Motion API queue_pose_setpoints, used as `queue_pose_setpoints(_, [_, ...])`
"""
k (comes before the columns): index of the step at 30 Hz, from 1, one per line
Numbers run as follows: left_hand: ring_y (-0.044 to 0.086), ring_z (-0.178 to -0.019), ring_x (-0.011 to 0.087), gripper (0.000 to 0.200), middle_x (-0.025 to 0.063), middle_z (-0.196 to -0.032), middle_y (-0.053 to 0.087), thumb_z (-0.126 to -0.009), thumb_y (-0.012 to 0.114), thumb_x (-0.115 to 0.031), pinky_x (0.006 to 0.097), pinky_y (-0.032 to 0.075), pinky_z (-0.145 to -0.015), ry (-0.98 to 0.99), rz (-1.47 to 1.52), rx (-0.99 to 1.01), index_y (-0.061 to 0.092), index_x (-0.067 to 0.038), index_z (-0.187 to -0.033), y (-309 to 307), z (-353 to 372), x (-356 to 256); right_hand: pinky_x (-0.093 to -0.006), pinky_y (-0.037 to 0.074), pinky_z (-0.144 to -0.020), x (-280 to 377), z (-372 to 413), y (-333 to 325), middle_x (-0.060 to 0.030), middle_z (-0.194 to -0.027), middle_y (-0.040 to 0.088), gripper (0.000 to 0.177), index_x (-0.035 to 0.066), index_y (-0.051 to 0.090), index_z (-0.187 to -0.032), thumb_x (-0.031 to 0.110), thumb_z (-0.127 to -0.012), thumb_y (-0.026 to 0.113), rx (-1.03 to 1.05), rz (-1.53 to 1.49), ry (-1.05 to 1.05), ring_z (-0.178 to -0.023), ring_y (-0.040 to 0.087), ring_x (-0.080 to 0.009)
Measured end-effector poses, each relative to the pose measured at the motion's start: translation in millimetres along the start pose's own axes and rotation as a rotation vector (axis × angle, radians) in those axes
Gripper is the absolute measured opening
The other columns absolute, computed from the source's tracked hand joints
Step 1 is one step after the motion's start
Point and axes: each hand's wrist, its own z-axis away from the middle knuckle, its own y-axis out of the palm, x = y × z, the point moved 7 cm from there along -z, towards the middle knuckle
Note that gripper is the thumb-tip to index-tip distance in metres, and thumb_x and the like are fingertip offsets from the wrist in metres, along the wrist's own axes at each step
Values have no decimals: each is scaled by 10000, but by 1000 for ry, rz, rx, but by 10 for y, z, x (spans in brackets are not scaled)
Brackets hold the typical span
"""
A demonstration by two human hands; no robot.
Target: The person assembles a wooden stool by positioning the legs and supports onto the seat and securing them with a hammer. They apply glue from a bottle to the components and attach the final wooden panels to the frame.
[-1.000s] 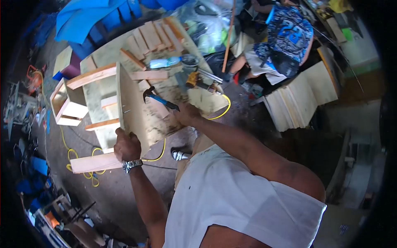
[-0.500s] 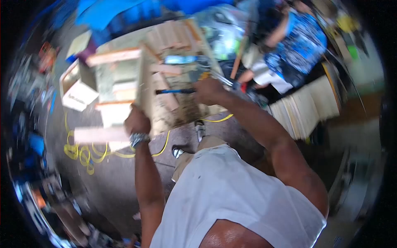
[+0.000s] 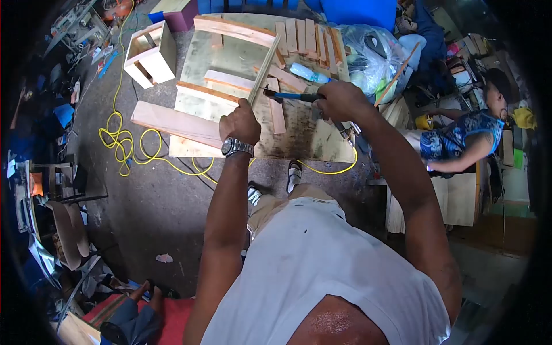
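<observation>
A co-worker [image 3: 474, 135] in a dark cap and a patterned blue sleeveless top stretches out an arm at the right of the frame, near a yellow cloth [image 3: 524, 118]. Ahead of me, a clear bottle [image 3: 309, 73] lies on its side at upper centre, near a bulging plastic bag [image 3: 371, 60] below a large blue object [image 3: 359, 14]. To my left, a yellow cord [image 3: 118, 136] loops across the floor [image 3: 152, 213]. At lower left, a second person [image 3: 135, 319], partly visible, is beside a red surface [image 3: 175, 322].
</observation>
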Motion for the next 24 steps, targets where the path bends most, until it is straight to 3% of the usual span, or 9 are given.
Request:
queue_pose_setpoints(7, [702,-717,282,186,121,-768,697,-811,558,-102,415,508,-683,-2,-7,40,515,-57,-987,9,-14,-12,-480,499,-808,-30,136,-120,-191,-941,680,326,73,693,-1023,353,-882,606,-33,-93,-63,-914,653,-370])
queue_pose_setpoints(10, [699,-717,288,159,117,-758,692,-848,568,-154,414,506,-682,-37,-35,22,511,-68,-968,-44,-11,-1,-486,498,-808,-305,-16,361,-216,-941,672,379,55,672,-1053,379,-864,620,-118,-128,-122,-927,648,-382])
queue_pose_setpoints(12, [697,-721,289,243,123,-772,699,-857,636,-262,416,505,-686,-48,-36,60,507,-72,-938,-55,-15,31,-491,505,-778,-396,-50,602,-225,-887,670,332,38,652,-978,346,-855,647,-116,-270,-158,-881,650,-399])
queue_pose_setpoints(14, [695,-708,293,245,135,-756,697,-842,653,-244,417,508,-682,-54,-1,65,508,-66,-928,-60,-22,65,-501,498,-738,-581,-152,940,-224,-851,663,324,41,638,-951,337,-826,686,-276,-420,-197,-835,649,-413])
queue_pose_setpoints(19, [676,-680,331,207,147,-714,677,-813,664,-184,456,513,-679,-111,-43,41,509,-88,-912,-87,-62,-6,-508,491,-692,-660,-448,1375,-210,-798,646,334,60,585,-897,369,-819,686,-246,-538,-212,-791,642,-419])
queue_pose_setpoints(24, [662,-668,359,240,151,-708,666,-799,695,-187,473,508,-655,-131,-53,67,505,-88,-907,-76,-167,-155,-518,488,-698,-829,-677,1502,-211,-799,642,355,60,584,-912,395,-827,669,-78,-553,-231,-794,643,-420])
